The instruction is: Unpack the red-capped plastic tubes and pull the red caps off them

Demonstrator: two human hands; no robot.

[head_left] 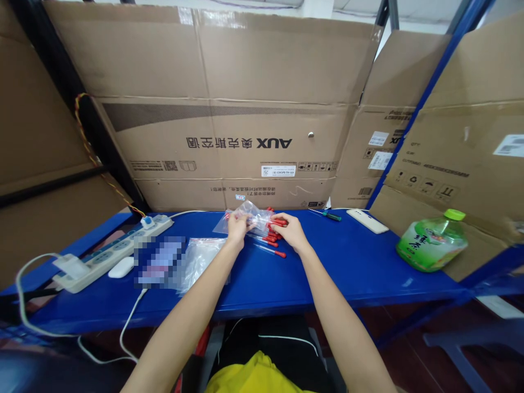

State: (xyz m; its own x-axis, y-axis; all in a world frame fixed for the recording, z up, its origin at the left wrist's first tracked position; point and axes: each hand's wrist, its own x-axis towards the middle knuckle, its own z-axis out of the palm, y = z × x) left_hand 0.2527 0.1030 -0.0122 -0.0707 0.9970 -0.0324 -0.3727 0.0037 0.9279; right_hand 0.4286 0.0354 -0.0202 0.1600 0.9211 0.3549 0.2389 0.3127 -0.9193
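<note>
Packing-style handwork is pictured at a blue bench [335, 273] walled with brown cardboard [245, 71]. A clear, crinkled plastic bag [257, 215] is held over the far middle of the bench by the left hand [238, 225], its fingers drawn narrow on the film. By the right hand [289, 229], slender clear rods with red ends [272, 238] are gripped just beside the bag, the fingers pinched close around them; how many are held cannot be told, as the fingertips are partly hidden. More of the rods are bunched beneath that hand, and one is laid apart on the near side of the bunch.

The step in hand is judged to be the bringing together of rods and bag, though whether any rod has been placed inside cannot be made out through the folds. For the next move, a steady left grip on the film and a level, gathered hold on the rods would be called for, with the red ends kept from snagging. Flat clear zip bags [200, 267] are stacked near the left forearm, and a green-handled screwdriver [333, 217] is set beyond the right hand.
</note>
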